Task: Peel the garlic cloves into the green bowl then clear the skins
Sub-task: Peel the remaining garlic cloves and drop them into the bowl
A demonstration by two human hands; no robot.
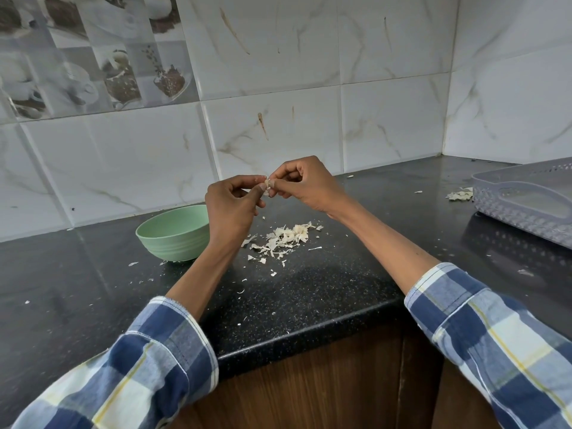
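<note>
A small garlic clove (pixel 268 184) with pale skin on it is held in the air above the black counter. My left hand (pixel 232 205) pinches it from the left and my right hand (pixel 305 185) pinches it from the right, fingertips nearly touching. The green bowl (pixel 173 235) stands on the counter just left of my left wrist; its inside is hidden from here. A heap of dry garlic skins (pixel 284 238) lies on the counter below and slightly right of my hands.
A grey plastic basket (pixel 526 201) sits at the right edge, with a few more skins (pixel 459 195) beside it. Small skin flakes are scattered over the black counter (pixel 309 292). A tiled wall runs behind, with a corner at the right.
</note>
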